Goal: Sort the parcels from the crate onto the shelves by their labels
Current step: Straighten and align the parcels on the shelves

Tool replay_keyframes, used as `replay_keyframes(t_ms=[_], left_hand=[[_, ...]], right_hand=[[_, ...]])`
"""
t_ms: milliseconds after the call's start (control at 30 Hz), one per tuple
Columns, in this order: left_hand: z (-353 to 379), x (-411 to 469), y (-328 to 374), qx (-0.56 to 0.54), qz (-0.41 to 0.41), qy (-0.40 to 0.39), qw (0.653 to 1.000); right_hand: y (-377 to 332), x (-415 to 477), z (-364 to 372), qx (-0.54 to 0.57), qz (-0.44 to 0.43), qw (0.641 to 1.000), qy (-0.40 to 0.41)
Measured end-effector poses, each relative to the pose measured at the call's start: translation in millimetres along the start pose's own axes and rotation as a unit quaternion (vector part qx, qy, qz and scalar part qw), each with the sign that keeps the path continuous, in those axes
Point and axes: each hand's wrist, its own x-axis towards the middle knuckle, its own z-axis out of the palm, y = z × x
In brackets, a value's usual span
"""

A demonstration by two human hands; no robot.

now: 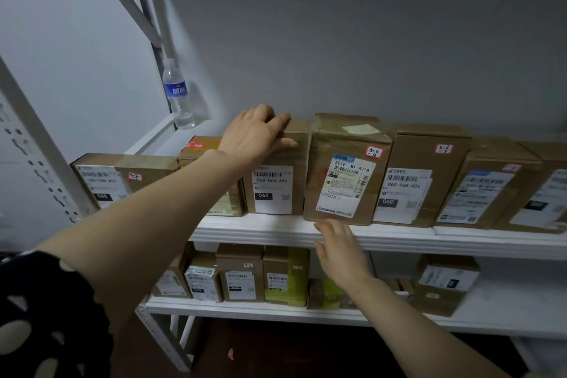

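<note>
My left hand (254, 135) grips the brown cardboard parcel (276, 184), fingers curled over its top; right hand (340, 252), fingers straight together, touches the taller tape-wrapped cardboard box (346, 169) low down.

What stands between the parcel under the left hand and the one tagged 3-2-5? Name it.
The parcel tagged 3-2-4 alone, standing on the upper shelf; the head view shows it.

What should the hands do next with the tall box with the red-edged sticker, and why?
Probably the right hand, open just under it, should nudge the tall taped box back on the upper shelf: it seems to lean and sit further forward than its neighbours. The left hand grips the top of the box beside it.
</note>
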Motion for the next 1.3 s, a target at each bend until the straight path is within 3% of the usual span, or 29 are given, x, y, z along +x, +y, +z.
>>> replay_keyframes(t_ms=[600, 833, 967, 1067, 1300], left_hand=[[-3.3, -4.2, -5.3, 0.04, 0.03, -0.014, 0.999], [-23.4, 15.8, 34.9, -0.012, 0.082, 0.065, 0.994], [-29.7, 46.0, 68.4, -0.063, 0.093, -0.084, 0.99], [-22.5, 59.3, 82.8, -0.032, 0.098, -0.181, 0.978], [-12.5, 63.8, 87.0, 0.007, 0.097, -0.156, 0.983]], right_hand=[[8.3, -4.7, 1.9, 0.008, 0.046, 0.998, 0.034], [16.2, -7.3, -0.8, 0.007, 0.057, 0.998, 0.034], [24.5, -7.3, -3.3, 0.004, 0.069, 0.997, 0.033], [30.9, -8.0, -4.6, 0.003, 0.068, 0.997, 0.036], [36.8, -4.4, -3.0, 0.015, 0.06, 0.997, 0.042]])
